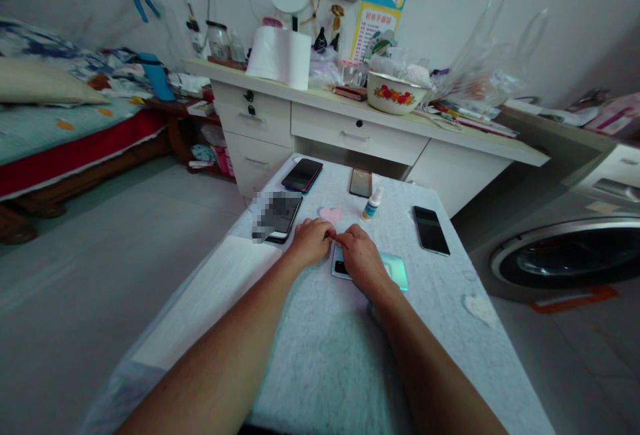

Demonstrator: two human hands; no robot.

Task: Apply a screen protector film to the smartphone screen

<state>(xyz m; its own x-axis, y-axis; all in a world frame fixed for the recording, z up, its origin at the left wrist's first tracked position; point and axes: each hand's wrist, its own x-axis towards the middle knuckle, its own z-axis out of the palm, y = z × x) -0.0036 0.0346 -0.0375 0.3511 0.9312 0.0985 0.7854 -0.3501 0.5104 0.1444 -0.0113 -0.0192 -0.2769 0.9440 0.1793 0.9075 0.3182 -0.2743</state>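
Observation:
A phone [397, 271] with a shiny light green-blue back lies face down on the cloth-covered table [320, 328]. My right hand [363, 256] is over its middle, covering much of it, with the fingers bent together. Just left of the phone's camera end is my left hand [312, 240], closed, its fingertips meeting those of the right. Whatever is between the fingertips is too small to make out. Beyond my hands stands a small white spray bottle [371, 204] with a blue and yellow label.
More phones lie around: a dark phone [303, 175] at far left, a partly blurred phone [287, 218] near my left hand, a brownish phone [361, 182] at the back, and a black phone [431, 230] at right. Behind is a white desk [350, 132]; a washing machine [565, 255] stands right.

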